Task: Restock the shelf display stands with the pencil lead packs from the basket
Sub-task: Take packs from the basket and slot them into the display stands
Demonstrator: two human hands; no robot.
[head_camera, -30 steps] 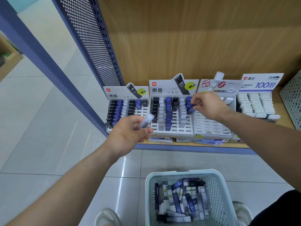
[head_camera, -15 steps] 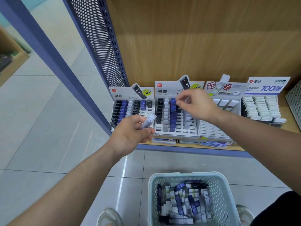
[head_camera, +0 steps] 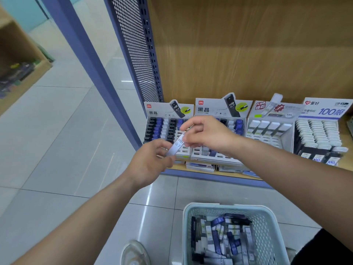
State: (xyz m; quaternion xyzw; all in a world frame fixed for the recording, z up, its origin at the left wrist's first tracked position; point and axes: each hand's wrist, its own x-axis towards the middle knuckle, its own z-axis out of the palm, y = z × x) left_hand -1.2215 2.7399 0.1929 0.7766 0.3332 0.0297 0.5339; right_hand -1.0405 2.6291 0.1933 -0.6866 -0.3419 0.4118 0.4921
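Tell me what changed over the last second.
The right hand left the middle display stand and moved left to pinch the top of the grey lead pack. The left hand kept holding that pack's lower end; the basket stayed put.

**Bare arms, black cloth, pale shoes**

The left forearm [head_camera: 86, 217], entering from the lower left of the frame, is bare along all of its visible length. So is the right forearm [head_camera: 286, 161], which enters from the right edge. The left hand [head_camera: 150, 165] and the right hand [head_camera: 208, 134] are bare too. A patch of black garment [head_camera: 328, 247] fills the lower right corner; what kind it is cannot be told. At the bottom edge, left of centre, is a pale, rounded shoe toe [head_camera: 133, 253]. A second pale toe [head_camera: 291, 253] shows further right, mostly hidden.
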